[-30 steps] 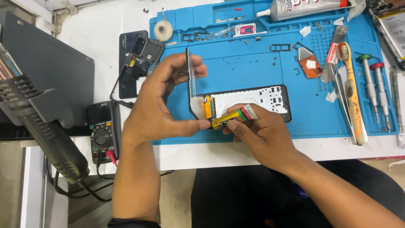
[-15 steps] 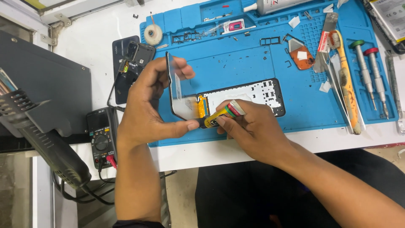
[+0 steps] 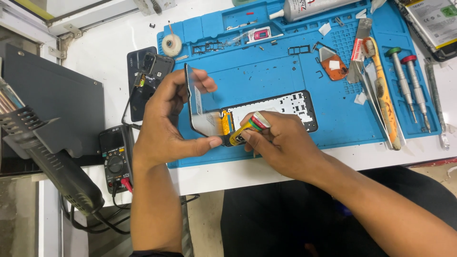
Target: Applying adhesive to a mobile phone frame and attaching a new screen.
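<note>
My left hand [image 3: 164, 126] holds a thin phone screen panel [image 3: 196, 105] upright by its edges, tilted up from the left end of a black phone frame [image 3: 281, 108] lying on the blue work mat [image 3: 285, 71]. An orange flex strip [image 3: 225, 122] joins the panel to the frame. My right hand [image 3: 281, 143] grips a small yellow glue tube [image 3: 248, 127] with a green and red band. Its tip points at the frame's lower left corner, close to my left thumb.
On the mat lie a large glue tube [image 3: 309, 7], a tape roll [image 3: 172, 45], an orange pick [image 3: 332, 66], a toothbrush [image 3: 383, 95], tweezers and two screwdrivers [image 3: 409, 85]. Another open phone [image 3: 145, 78] and a multimeter [image 3: 115, 159] lie left; a hot air gun [image 3: 52, 157] stands beside them.
The view has shifted slightly. My left hand tilted the screen panel a little further up and left. The glue tube stays at the frame's corner.
</note>
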